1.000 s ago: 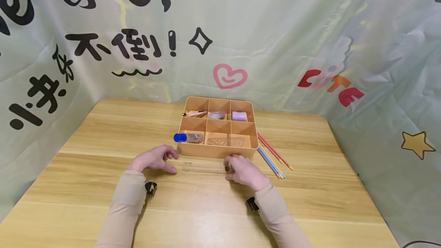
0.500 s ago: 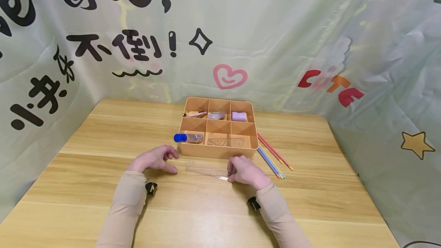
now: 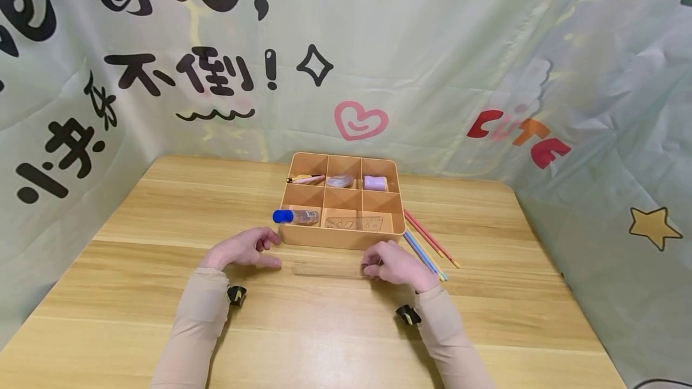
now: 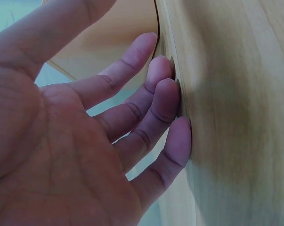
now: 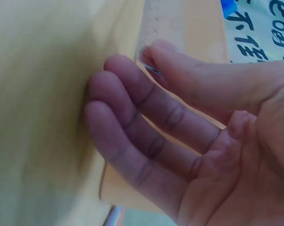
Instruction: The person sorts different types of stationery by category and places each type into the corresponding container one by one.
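A clear ruler [image 3: 327,269] extends leftward from my right hand [image 3: 396,264], in front of the box. Thumb and index finger pinch its right end; in the right wrist view the ruler [image 5: 161,23] shows its scale marks past the thumb tip, while the other fingers curl loosely by the tabletop. Off the ruler's left end is my left hand [image 3: 243,249], fingers relaxed, thumb pointing at the ruler. The left wrist view has the fingertips [image 4: 166,96] of this hand against the wooden surface, the palm holding nothing.
Behind the hands stands an orange six-compartment box [image 3: 337,239]. It holds a blue-capped bottle [image 3: 300,216], a clear stencil ruler [image 3: 354,223], pencils [image 3: 307,179] and a purple cylinder [image 3: 375,182]. Several coloured sticks [image 3: 427,236] lie at its right side. Printed cloth [image 3: 432,47] hangs behind the table.
My right hand has shifted right with the ruler's end. The ruler tilted half a second ago, with a bright glint near its right end, and now looks level. The left hand has hardly moved.
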`<move>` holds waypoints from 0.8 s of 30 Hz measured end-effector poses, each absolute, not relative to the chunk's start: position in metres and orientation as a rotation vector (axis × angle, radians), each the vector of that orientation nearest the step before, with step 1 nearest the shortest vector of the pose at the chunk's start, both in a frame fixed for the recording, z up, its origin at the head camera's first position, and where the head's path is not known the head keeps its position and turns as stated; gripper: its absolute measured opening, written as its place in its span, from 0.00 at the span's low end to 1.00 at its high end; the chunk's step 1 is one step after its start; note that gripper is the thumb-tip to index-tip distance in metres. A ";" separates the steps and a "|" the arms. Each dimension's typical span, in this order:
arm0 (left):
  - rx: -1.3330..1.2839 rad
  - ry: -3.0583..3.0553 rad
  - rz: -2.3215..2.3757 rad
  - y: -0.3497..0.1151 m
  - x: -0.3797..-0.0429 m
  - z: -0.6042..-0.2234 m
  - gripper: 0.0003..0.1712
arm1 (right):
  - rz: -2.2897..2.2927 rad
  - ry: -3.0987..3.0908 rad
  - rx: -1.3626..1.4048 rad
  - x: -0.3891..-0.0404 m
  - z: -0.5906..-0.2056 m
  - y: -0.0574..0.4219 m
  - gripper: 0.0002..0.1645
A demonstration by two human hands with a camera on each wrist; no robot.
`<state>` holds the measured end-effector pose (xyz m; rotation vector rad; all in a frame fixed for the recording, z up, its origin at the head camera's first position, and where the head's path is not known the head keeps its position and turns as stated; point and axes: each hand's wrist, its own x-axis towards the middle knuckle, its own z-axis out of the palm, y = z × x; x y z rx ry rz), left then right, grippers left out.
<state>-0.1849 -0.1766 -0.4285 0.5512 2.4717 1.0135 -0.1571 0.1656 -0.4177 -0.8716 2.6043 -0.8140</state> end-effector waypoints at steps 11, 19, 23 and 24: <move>0.457 2.487 1.034 -0.177 -0.185 -0.427 0.41 | -1.055 2.466 -0.882 -0.156 -0.399 0.179 0.04; 0.452 2.504 1.072 -0.177 -0.187 -0.430 0.43 | -1.203 2.339 -0.883 -0.155 -0.390 0.190 0.03; 0.458 2.500 1.093 -0.178 -0.188 -0.430 0.43 | -1.298 2.275 -0.882 -0.154 -0.384 0.196 0.03; 0.462 2.498 1.103 -0.178 -0.189 -0.430 0.43 | -1.313 2.273 -0.885 -0.154 -0.382 0.198 0.03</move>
